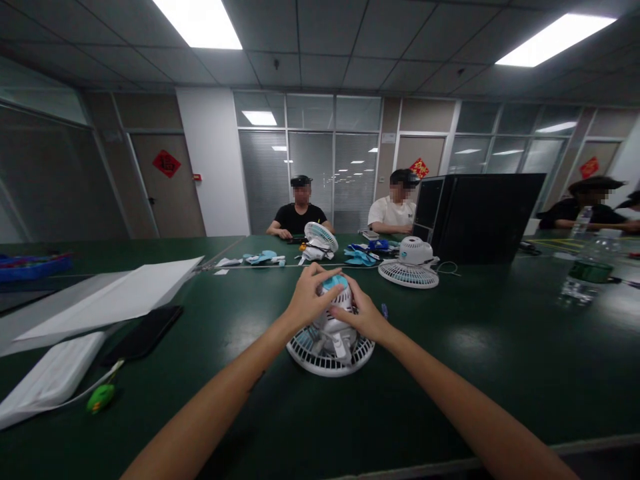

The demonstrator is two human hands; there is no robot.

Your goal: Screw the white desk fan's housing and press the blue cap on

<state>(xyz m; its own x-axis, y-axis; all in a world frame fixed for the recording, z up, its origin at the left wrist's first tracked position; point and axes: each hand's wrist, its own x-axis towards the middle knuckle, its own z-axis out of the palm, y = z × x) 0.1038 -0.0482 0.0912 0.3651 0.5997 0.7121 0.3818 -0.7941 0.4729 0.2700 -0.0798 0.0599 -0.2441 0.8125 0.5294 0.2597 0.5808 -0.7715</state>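
Both hands, left hand [307,300] and right hand [364,315], are closed around the small fan [330,337], which lies grille-down on the green table [450,373], near centre; if they press unevenly it may tip and slide

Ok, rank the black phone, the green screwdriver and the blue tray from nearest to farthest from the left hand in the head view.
From the left hand:
1. Black phone, to its left on the table.
2. Green screwdriver, farther left, nearer the table's front edge.
3. Blue tray, far left at the back.
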